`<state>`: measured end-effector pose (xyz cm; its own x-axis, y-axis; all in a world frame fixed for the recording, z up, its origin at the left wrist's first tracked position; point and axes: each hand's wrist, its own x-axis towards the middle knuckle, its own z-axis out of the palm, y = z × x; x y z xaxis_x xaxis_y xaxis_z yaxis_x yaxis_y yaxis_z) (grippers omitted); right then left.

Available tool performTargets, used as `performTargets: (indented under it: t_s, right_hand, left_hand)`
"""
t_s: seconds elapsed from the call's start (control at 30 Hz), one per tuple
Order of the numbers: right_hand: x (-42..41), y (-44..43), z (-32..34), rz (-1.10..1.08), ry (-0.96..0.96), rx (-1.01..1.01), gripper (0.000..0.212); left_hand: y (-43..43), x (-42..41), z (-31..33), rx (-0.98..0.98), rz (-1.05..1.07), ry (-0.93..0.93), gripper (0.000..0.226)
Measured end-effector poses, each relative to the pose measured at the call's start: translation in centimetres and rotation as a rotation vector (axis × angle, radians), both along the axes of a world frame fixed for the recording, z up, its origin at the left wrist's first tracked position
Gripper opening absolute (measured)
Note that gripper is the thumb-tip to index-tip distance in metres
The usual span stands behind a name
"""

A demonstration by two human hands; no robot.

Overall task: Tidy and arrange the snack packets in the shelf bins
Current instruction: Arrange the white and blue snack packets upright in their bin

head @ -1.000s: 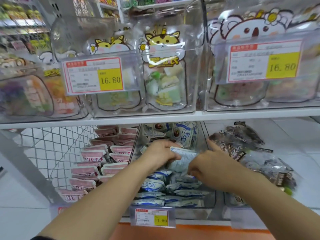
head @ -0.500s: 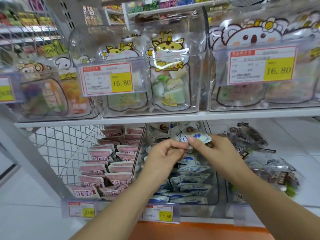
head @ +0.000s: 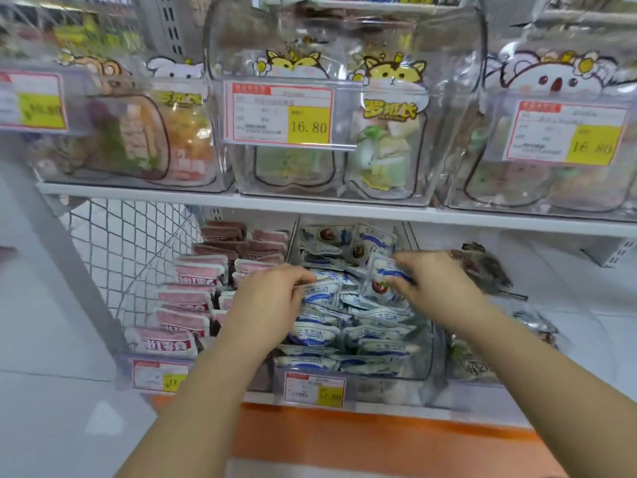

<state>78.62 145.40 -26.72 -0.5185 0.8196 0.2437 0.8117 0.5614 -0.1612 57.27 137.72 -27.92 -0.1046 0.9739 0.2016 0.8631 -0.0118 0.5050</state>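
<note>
Where half a second ago both hands held one packet raised above the pile, I now see them lowered and parted. The left hand pinches the edge of a blue-and-white packet lying on the heap, and the right hand grips a fruit-printed packet just beside its fingertips. I judge the lifted packet is being set back into the row, so the clear middle bin beneath both hands is only partly straightened. Left of the left hand stand pink packets; beyond the right hand lie dark packets. Above the hands runs a white shelf board, below the wrists a price tag and an orange base.
</note>
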Motion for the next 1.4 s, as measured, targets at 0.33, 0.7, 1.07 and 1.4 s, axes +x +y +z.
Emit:
performTargets:
  t_s: [0.33, 0.7, 1.07, 1.4]
  right_hand:
    - [-4.6, 3.8, -0.9, 0.040, -0.627, -0.497, 0.021]
    - [-5.0, 4.6, -0.3, -0.078, -0.372, -0.778, 0.028]
    - [-6.2, 6.1, -1.2, -0.056, -0.579, -0.447, 0.037]
    - [-7.7, 6.6, -1.6, 0.074, -0.475, -0.199, 0.053]
  left_hand:
    - [0.2, -2.2, -0.8, -0.001, -0.118, -0.061, 0.033]
    - [0.6, -3.0, -0.9, -0.019, -0.186, -0.124, 0.032]
    - [1.0, -3.5, -0.8, 0.019, -0.201, -0.182, 0.033]
    - [1.1, -3.7, -0.8, 0.035, -0.175, -0.214, 0.033]
